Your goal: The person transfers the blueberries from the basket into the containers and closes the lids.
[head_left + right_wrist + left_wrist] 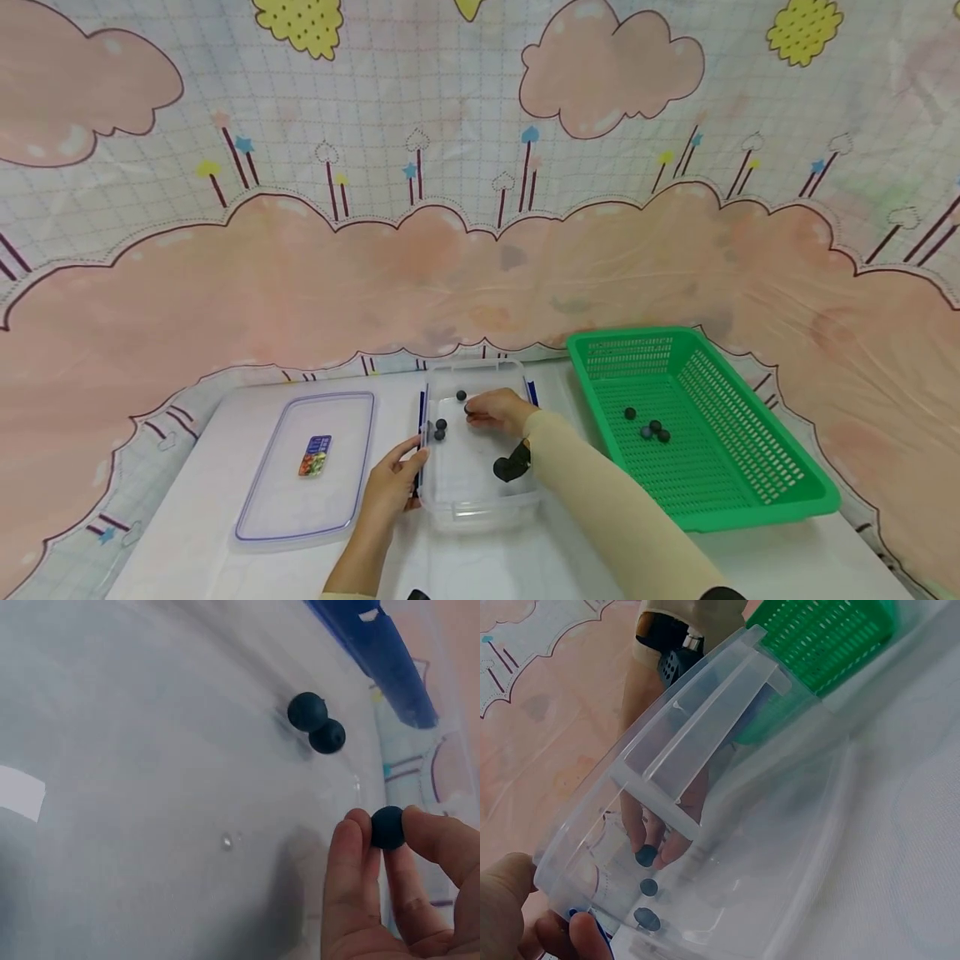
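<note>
A clear plastic container (480, 505) stands on the table with blueberries inside. My left hand (392, 479) grips its left wall; in the left wrist view the thumb (510, 879) is on one side and curled fingers are near the blue latch. Inside the container, my right hand (501, 412) pinches one blueberry (388, 827) between thumb and fingertips, above the floor of the box. Two more blueberries (308, 712) lie touching each other by the left wall. Another single blueberry (461, 395) sits farther back in the container.
To the right stands a green perforated basket (757, 500) with several blueberries (656, 426) on its bottom. A clear lid (277, 508) with a purple-blue rim and a colourful label (315, 456) lies at the left. Behind the table hangs a patterned cloth (450, 283).
</note>
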### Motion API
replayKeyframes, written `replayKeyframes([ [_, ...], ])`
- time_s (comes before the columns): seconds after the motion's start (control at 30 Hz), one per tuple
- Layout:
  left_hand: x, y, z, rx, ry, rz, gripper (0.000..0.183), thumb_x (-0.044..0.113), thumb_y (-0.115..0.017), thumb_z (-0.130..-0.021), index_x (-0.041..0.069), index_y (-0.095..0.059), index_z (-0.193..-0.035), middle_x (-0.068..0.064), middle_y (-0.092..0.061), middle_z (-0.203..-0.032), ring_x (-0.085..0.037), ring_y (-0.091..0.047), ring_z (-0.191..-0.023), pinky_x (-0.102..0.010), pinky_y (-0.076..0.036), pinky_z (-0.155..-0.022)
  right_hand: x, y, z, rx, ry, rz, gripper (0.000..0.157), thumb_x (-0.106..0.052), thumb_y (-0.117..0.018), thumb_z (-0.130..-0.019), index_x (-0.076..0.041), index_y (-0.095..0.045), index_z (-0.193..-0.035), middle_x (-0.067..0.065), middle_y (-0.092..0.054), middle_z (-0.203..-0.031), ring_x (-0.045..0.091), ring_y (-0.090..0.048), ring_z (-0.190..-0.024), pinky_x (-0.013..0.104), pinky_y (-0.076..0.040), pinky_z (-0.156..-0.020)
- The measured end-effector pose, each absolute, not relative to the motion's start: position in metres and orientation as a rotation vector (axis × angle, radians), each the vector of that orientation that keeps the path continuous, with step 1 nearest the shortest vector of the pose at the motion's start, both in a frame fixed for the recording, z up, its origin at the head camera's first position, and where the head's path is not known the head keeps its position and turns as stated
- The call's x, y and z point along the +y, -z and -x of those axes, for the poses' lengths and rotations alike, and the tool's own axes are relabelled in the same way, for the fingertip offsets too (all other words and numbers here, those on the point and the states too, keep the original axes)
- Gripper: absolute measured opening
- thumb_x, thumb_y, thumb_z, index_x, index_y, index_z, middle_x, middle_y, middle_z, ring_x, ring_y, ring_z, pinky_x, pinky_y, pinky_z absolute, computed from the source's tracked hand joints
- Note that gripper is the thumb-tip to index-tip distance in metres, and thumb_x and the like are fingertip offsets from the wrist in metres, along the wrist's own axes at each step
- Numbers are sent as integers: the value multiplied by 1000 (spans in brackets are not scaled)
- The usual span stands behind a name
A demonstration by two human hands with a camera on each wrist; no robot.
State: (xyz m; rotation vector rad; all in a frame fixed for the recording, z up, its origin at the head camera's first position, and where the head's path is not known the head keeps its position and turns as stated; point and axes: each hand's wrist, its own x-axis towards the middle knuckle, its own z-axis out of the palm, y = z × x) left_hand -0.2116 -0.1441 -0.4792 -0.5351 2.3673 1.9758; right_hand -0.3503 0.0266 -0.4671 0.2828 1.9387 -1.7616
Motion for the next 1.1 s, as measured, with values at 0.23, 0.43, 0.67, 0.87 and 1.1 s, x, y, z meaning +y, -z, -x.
replayKeyframes([
  [0.23,-142,476,212,2371,-1971,519,45,30,-64,-95,13,-59,-136,-2,-53,-84,-11,-42,-63,-23,-50,-50,30,467,352,1871,1827,-369,24,1,-66,-91,7,-65,-114,11,-66,-89,16,-63,-78,27,-58,-83],
  [0.43,-141,475,211,2368,-1971,518,45,30,-64,-95,13,-59,-136,-3,-54,-85,-12,-42,-63,-23,-50,-50,31,466,352,1865,1820,-412,25,-1,-67,-91,6,-66,-115,12,-67,-91,17,-64,-79,28,-58,-83],
  [0.67,-141,473,210,2367,-1972,524,45,30,-64,-95,12,-59,-136,-2,-54,-84,-12,-43,-62,-23,-50,-49,31,466,353,1853,1840,-407,30,-1,-64,-93,6,-63,-122,17,-68,-107,18,-64,-86,30,-56,-90],
  [0.87,-141,474,210,2365,-1969,525,45,29,-64,-95,12,-58,-136,-2,-53,-84,-11,-42,-61,-23,-50,-49,39,451,358,1793,1839,-191,38,-3,-59,-97,8,-53,-133,23,-55,-133,28,-60,-112,34,-50,-101],
  [1.1,-142,475,210,2365,-1971,543,45,29,-65,-95,12,-59,-136,-2,-54,-84,-11,-42,-61,-23,-50,-49,94,391,367,1788,1894,138,47,-4,-45,-103,9,-32,-147,13,-55,-124,32,-49,-128,40,-37,-114],
])
